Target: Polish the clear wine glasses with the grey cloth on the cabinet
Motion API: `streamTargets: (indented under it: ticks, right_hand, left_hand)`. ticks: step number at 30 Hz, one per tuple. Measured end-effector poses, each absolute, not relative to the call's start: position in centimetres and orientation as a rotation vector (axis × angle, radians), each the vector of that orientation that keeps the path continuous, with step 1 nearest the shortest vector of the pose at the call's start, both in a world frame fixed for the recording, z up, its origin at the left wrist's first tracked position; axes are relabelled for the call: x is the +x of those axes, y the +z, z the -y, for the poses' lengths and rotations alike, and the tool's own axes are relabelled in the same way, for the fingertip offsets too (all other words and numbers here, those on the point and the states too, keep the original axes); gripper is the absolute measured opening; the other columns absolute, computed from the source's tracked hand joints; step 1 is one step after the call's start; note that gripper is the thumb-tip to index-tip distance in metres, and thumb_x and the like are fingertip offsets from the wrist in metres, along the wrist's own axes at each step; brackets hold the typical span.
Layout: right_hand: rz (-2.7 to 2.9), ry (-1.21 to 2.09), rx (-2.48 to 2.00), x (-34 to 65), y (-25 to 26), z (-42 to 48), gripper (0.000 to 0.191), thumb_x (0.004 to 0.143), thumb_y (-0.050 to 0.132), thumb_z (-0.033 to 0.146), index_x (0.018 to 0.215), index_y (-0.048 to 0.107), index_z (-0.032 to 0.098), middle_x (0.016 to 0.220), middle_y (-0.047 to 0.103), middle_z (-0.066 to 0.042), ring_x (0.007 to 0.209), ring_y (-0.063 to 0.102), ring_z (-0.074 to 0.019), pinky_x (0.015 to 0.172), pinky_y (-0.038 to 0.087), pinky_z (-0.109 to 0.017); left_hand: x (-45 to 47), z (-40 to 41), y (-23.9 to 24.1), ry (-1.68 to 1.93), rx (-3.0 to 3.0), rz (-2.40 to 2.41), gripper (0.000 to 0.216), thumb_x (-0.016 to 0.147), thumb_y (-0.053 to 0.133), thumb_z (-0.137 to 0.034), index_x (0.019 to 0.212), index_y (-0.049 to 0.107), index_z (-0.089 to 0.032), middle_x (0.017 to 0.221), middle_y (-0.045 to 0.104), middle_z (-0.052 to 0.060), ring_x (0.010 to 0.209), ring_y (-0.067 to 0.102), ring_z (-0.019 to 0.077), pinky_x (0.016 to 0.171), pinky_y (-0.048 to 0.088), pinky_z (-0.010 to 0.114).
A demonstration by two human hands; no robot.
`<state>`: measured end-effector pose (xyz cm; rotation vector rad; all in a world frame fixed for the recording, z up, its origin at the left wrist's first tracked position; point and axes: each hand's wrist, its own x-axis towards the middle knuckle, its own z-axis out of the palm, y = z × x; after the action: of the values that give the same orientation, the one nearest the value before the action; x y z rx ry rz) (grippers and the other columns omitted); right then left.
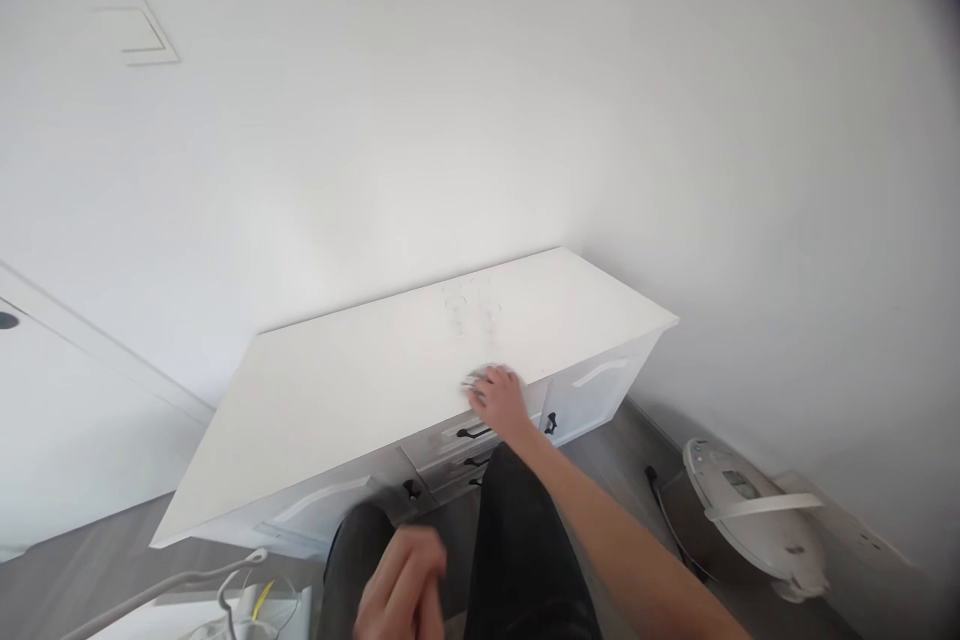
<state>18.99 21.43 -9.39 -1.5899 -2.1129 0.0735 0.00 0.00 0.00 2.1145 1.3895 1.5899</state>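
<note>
My right hand (501, 398) reaches to the front edge of a white cabinet top (337, 390). Its fingers are curled over a small pale grey-and-white cloth (491, 367), pressed flat to the surface and mostly covered by the hand. Faint round marks and pinkish smudges (474, 308) show on the top, just beyond the cloth. Above my left thigh, my left hand (405, 585) hangs in a loose fist, somewhat blurred, with nothing visible in it.
Drawers with dark handles (474, 432) face my knees. On the floor at the right stands a rice cooker (750, 510) with its cord, near a power strip (855, 520). At lower left are a hanger-like rod (172, 585) and white items. A plain wall (420, 140) rises behind.
</note>
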Motion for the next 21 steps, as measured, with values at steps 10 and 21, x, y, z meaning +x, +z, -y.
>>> streamTargets:
  ticks: [10,21]
  right_hand:
    - [2.210,0.229,-1.691,34.1,-7.5,-30.5,0.050,0.091,0.062,0.046,0.140,0.062,0.035,0.149,0.052,-0.012,0.135,0.049,-0.0356,0.111,0.039,-0.052]
    - [2.635,0.527,-1.377,32.4,-6.3,-37.0,0.083,0.085,0.053,0.085,0.152,0.055,0.036,0.177,0.015,-0.006,0.161,0.011,-0.0404,0.128,0.012,-0.060]
  left_hand:
    - [2.4,-27.7,-4.1,0.771,2.170,-2.004,0.033,0.101,0.048,-0.031,0.124,0.064,-0.014,0.147,0.054,0.023,0.143,0.048,0.0365,0.119,0.040,0.052]
    - [2.1,-37.7,-6.3,0.325,2.333,-1.648,0.077,0.093,0.049,-0.074,0.156,0.048,-0.030,0.176,0.017,0.012,0.163,0.008,0.0409,0.130,0.011,0.060]
